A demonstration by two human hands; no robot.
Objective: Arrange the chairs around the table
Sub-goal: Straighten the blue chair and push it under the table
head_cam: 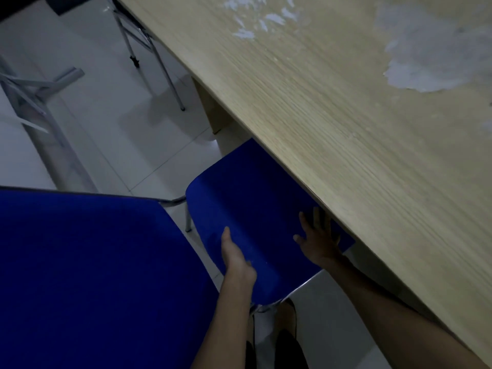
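A blue padded chair seat (247, 209) on chrome legs stands half tucked under the light wooden table (332, 107). My left hand (235, 255) grips the seat's near left edge, thumb on top. My right hand (318, 235) lies flat with fingers spread on the seat close under the table's edge. A second blue chair (93, 275) fills the lower left, close beside the first.
White patches (426, 54) mar the tabletop. A chrome chair frame (149, 49) stands at the table's far left end. A grey folding metal frame (32, 102) lies on the white tiled floor at left. My feet (287, 331) show below the seat.
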